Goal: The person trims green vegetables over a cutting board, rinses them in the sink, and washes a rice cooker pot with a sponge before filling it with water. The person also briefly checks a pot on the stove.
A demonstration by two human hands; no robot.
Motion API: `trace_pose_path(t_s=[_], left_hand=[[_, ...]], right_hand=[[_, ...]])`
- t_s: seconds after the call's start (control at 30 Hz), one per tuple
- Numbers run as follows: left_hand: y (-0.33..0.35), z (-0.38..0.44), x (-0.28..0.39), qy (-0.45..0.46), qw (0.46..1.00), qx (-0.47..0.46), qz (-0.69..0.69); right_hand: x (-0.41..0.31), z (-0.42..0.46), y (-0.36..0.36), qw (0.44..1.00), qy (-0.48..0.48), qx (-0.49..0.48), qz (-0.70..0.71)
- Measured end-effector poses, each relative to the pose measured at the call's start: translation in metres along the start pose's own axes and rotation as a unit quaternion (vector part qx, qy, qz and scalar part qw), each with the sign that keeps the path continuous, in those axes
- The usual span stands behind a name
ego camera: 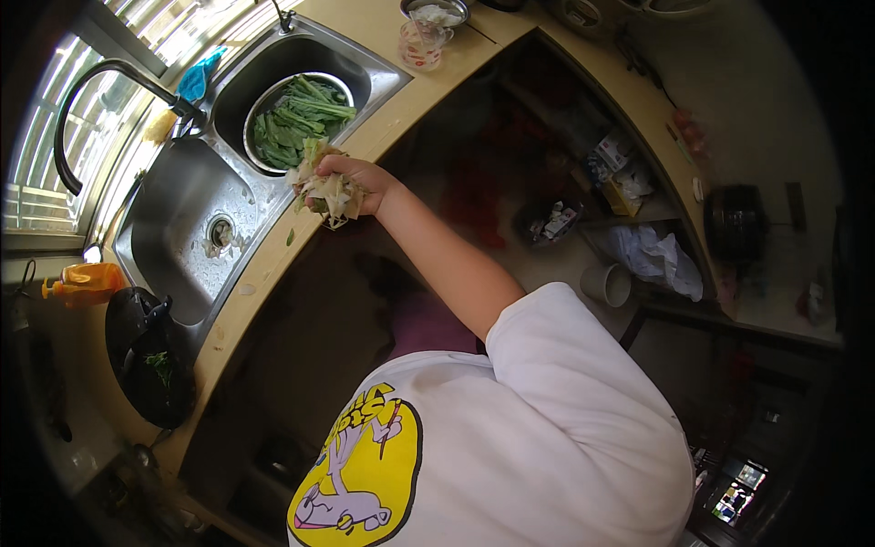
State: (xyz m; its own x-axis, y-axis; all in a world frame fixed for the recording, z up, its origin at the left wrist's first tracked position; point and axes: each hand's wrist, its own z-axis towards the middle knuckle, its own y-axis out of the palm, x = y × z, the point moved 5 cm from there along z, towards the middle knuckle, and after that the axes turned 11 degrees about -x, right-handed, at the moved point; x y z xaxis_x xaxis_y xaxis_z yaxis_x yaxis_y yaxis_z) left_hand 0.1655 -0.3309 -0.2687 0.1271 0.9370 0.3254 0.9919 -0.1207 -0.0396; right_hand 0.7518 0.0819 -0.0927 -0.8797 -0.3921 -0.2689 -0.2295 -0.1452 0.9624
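My right hand [359, 181] is closed around a clump of pale, wilted vegetable scraps [335, 195], held over the front edge of the sink and counter. Just beyond it, a round metal basin [258, 152] of leafy green vegetables [301, 119] sits in the far bowl of the stainless steel double sink [393, 76]. Pale scraps lie around the drain [221, 234] in the nearer sink bowl [171, 198]. A small green leaf piece [290, 237] rests on the counter edge below my hand. My left hand is out of view.
A curved faucet [113, 65] arches over the sink. Beside it lie a blue cloth [199, 74] and an orange pump bottle [89, 284]. A black board [147, 383] carries a dark-handled tool and green bits. A clear patterned jug [420, 48] stands near a metal bowl [454, 8].
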Motion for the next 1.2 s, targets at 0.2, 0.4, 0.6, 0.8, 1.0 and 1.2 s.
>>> trace_pose_path(t_s=[0.2,0.4,0.6,0.8,1.0,1.2], left_hand=[[0.027,0.006,0.035,0.016,0.998,-0.019,0.053],[0.116,-0.002,0.082,0.055,0.997,-0.022,0.057],[0.257,-0.015,0.035,0.056,0.992,-0.079,0.075],[0.416,-0.087,-0.059,-0.130,0.959,-0.022,0.249],[0.475,-0.073,-0.075,-0.126,0.968,0.050,0.212],[0.532,-0.049,-0.121,-0.138,0.969,-0.027,0.205]], right_hand=[[-0.068,-0.243,-0.052,0.989,-0.120,0.081,-0.019],[-0.132,-0.491,-0.150,0.942,-0.237,0.237,-0.002],[-0.170,-0.709,-0.338,0.848,-0.269,0.456,0.032],[-0.205,-0.804,-0.526,0.794,-0.251,0.550,0.072],[-0.273,-0.839,-0.627,0.742,-0.162,0.641,0.107],[-0.323,-0.945,-0.680,0.612,0.153,0.723,-0.280]])
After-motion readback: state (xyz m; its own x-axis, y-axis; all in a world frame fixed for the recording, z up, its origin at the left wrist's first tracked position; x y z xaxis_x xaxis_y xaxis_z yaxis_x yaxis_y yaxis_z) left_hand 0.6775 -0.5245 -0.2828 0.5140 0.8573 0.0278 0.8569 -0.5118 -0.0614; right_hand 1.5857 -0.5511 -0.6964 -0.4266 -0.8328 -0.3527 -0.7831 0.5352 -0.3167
